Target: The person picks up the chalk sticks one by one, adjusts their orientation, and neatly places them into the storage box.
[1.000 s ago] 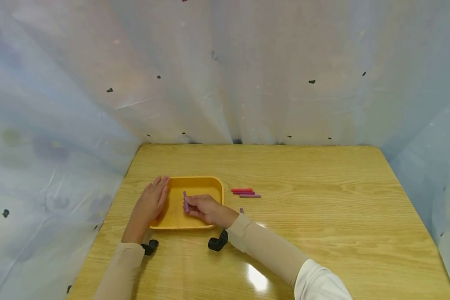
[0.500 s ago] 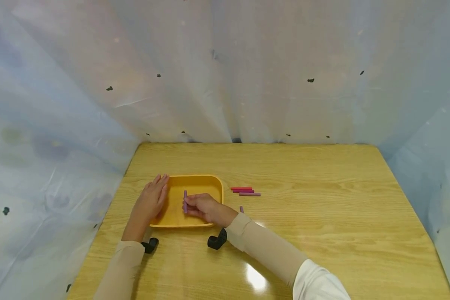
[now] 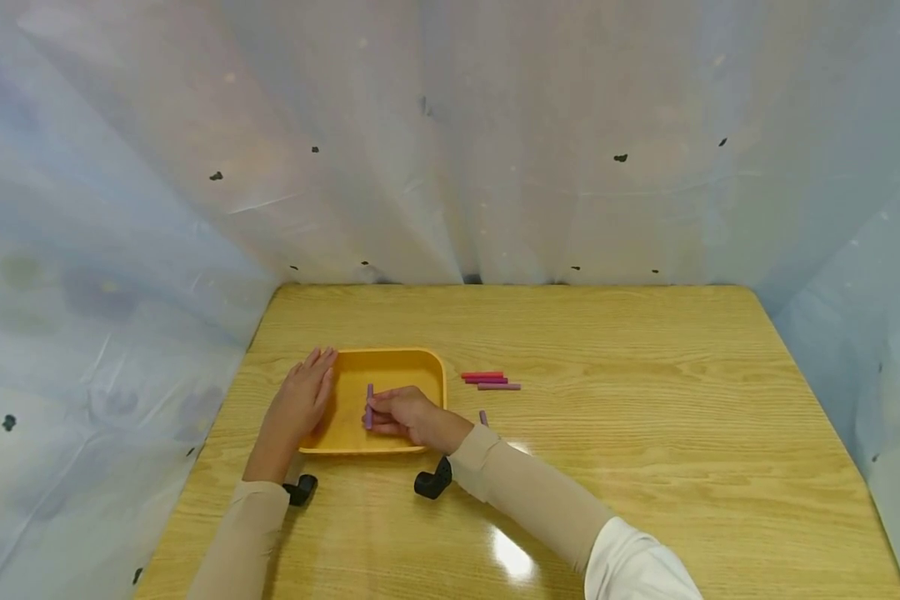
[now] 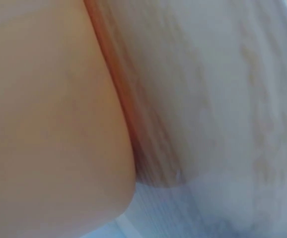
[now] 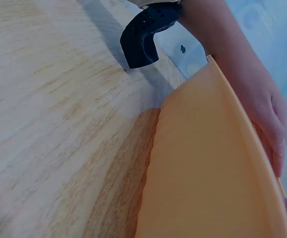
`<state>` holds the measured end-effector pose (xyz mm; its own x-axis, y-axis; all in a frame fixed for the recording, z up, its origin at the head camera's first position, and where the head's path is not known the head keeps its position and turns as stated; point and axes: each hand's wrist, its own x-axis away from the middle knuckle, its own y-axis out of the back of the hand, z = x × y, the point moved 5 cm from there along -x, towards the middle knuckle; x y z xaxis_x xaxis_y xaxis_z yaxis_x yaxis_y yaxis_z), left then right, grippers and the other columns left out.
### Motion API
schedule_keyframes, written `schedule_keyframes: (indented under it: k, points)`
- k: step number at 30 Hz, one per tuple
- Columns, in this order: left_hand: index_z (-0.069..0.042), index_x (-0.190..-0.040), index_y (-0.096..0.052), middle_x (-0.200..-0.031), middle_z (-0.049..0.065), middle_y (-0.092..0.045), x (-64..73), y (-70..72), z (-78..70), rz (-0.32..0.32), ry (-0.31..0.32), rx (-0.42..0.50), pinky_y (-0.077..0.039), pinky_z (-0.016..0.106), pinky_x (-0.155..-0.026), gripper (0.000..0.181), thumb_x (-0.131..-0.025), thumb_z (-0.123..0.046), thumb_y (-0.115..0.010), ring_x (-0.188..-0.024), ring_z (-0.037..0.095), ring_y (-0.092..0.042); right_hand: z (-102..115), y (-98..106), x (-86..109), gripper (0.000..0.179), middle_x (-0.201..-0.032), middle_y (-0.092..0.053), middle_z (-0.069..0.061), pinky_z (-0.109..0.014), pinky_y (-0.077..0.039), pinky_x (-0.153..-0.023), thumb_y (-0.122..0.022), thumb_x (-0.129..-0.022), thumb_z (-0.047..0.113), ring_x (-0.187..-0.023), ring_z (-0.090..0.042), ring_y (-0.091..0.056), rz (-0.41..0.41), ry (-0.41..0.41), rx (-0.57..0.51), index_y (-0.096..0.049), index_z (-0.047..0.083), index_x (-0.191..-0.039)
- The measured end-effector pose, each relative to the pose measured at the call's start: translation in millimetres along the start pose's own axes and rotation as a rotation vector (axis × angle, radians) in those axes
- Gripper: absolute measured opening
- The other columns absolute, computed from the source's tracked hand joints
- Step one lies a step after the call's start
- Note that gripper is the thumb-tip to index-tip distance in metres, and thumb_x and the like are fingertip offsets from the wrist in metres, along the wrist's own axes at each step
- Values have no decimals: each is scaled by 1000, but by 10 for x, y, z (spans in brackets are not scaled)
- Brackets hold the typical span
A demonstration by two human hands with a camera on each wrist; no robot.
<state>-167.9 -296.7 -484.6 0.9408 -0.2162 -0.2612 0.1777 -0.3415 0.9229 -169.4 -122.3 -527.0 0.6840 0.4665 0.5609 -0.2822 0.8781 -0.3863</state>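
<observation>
A yellow-orange tray [image 3: 390, 362] with a raised rim lies on the table, left of middle. My left hand [image 3: 303, 402] rests over its left rim, fingers stretched forward. Above the tray's inside, my right hand [image 3: 411, 414] pinches a slim purple stick [image 3: 369, 407] between thumb and fingers. The stick points away from me; whether it touches the tray floor I cannot tell. In the right wrist view the tray's outer wall [image 5: 198, 153] fills the middle, and the left hand [image 5: 262, 109] lies along the far rim. The left wrist view shows mostly blurred tray wall [image 4: 54, 129].
Right of the tray lie a red stick [image 3: 482, 375], a magenta stick [image 3: 487, 381] and a light purple stick [image 3: 499, 387], side by side. Another purple stick [image 3: 483, 418] lies nearer, partly behind the right forearm. A pale curtain [image 3: 450, 167] encloses the wooden table [image 3: 645, 417].
The purple stick in my right hand has turned slightly, from a slant to nearly straight away from me. My left hand has stayed on the tray's rim.
</observation>
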Motion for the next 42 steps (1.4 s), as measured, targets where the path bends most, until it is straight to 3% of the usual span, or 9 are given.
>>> schedule_keyframes:
  k: [13,20,42]
  points:
    - [1,-136,-45,-137,19,-45,-7,23,-17,-14,-14,-10,-27,56,-103,42,-97,-14,-47,-130,36,-36,21,-15,32,24,-85,-69,-17,-33,-55,-72,-58,-91,7,-81,-26,-69,-36,39,87,-64,-10,-107]
    - [0,-137,-44,-139,17,-43,-2,32,-28,12,11,-9,-25,55,-104,42,-98,-15,-45,-131,35,-33,11,-1,18,20,-82,-69,-17,-32,-55,-70,-57,-91,6,-78,-25,-69,-59,30,129,-66,-9,-101]
    - [-1,-139,-42,-141,16,-41,-23,-1,10,18,6,4,-24,55,-105,44,-98,-16,-46,-133,33,-31,28,7,21,17,-83,-68,-21,-32,-55,-71,-58,-90,4,-80,-27,-69,-114,45,149,-67,-9,-95]
